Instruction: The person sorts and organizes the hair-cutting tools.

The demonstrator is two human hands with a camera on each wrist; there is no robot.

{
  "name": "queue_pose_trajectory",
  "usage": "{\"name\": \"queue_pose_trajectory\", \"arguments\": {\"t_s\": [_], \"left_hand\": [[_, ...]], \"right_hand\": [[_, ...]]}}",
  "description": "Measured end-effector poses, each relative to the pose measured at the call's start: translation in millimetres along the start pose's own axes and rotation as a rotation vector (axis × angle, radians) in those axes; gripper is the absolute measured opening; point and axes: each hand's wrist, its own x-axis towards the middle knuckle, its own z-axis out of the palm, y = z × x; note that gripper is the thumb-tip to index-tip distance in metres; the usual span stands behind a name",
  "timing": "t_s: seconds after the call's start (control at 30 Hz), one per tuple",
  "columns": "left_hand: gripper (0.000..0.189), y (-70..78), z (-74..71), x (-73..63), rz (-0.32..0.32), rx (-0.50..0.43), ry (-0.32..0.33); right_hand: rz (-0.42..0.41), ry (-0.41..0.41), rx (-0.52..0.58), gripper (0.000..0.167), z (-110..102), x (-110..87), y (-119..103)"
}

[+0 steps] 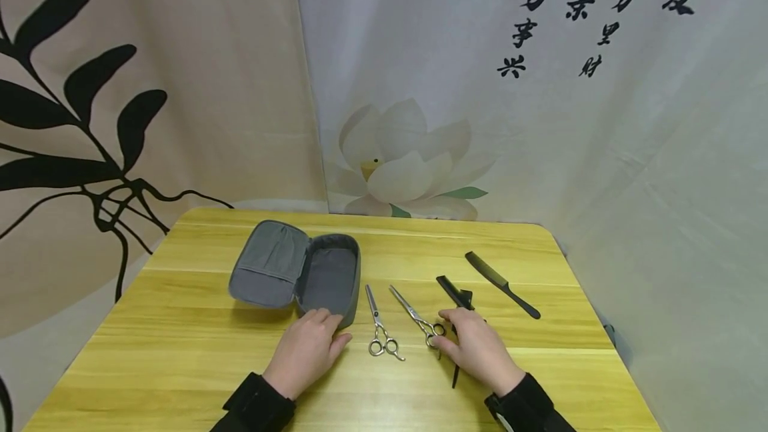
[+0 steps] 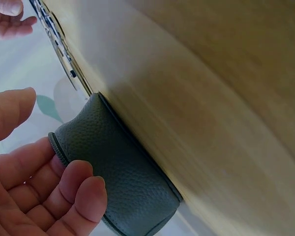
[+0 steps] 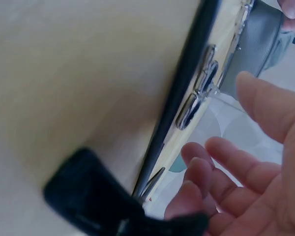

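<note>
An unzipped grey case (image 1: pixel 327 292) lies opened out on the table, its lid folded to the left. My left hand (image 1: pixel 309 349) is at the case's near edge; in the left wrist view its loosely bent fingers (image 2: pixel 71 184) touch the zippered rim, thumb apart. Two pairs of silver scissors lie to the right: one pair (image 1: pixel 378 325) nearer the case, another pair (image 1: pixel 414 315) beside my right hand (image 1: pixel 480 349). That hand hovers over a black comb (image 1: pixel 450 287) and partly covers it. In the right wrist view, its relaxed fingers (image 3: pixel 241 160) hold nothing.
A dark handled comb (image 1: pixel 503 285) lies farther right on the wooden table (image 1: pixel 180 345). A small black piece (image 1: pixel 467 295) sits against the covered comb. Printed curtains (image 1: pixel 420 52) hang behind the table's far edge. A blurred black object (image 3: pixel 93 191) fills the lower right wrist view.
</note>
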Motion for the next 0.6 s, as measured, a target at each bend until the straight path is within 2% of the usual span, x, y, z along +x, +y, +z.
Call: {"name": "queue_pose_trajectory", "arguments": {"t_s": [0.33, 0.6], "left_hand": [[0.036, 0.1, 1.5, -1.3, 0.008, 0.005, 0.024], [0.037, -0.1, 2.6, -1.3, -0.003, 0.012, 0.002]], "right_hand": [[-0.040, -0.020, -0.041, 0.048, 5.9, 3.8, -1.7], [-0.054, -0.013, -0.052, 0.048, 7.4, 4.0, -0.4]]}}
